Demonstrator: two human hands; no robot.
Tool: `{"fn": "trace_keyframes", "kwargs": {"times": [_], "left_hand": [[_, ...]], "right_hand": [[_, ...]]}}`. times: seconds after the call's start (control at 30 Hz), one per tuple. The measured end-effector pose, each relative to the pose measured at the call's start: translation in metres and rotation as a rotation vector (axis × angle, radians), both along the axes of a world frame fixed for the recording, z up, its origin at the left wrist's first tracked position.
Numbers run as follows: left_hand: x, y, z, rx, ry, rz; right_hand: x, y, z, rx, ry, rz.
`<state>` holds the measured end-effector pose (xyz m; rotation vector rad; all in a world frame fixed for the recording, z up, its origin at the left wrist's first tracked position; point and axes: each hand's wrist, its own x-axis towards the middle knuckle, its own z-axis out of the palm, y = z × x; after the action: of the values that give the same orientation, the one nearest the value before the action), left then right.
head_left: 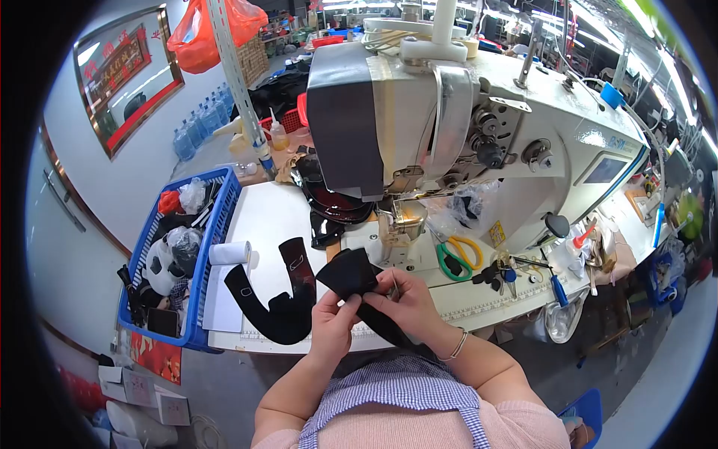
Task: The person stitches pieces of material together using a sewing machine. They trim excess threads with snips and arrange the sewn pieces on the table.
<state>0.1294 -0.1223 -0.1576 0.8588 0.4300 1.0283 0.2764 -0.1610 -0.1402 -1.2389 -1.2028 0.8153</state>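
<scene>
My left hand is closed on a black piece of material, its thumb and fingers pinching the lower edge. My right hand pinches the same piece from the other side, thumb and fingertips pressed together. The piece is folded, with one part standing up above the fingers and a strip hanging below between the hands. Left of my hands, a U-shaped black piece lies flat on the white sewing table. Just beyond my hands stands the needle and presser-foot area of a large sewing machine.
A blue basket full of odds and ends stands at the left, beside a white roll. Glossy dark pieces lie by the machine. Scissors with green and yellow handles, a blue-handled screwdriver and small tools lie at the right.
</scene>
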Motion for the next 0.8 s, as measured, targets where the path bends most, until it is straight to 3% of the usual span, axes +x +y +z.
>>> {"fn": "trace_keyframes", "kwargs": {"times": [0.07,0.17,0.27,0.8], "left_hand": [[0.000,0.004,-0.004,0.008,-0.004,0.019],[0.002,0.006,-0.008,0.034,0.011,0.053],[0.005,0.006,-0.014,0.043,0.042,0.070],[0.013,0.007,-0.014,0.018,0.077,0.079]], "right_hand": [[0.000,-0.001,-0.001,-0.054,-0.050,0.022],[0.002,0.000,0.001,-0.017,0.100,-0.006],[0.012,-0.001,0.003,-0.179,0.009,0.096],[0.022,-0.003,-0.001,-0.224,-0.004,0.108]]}}
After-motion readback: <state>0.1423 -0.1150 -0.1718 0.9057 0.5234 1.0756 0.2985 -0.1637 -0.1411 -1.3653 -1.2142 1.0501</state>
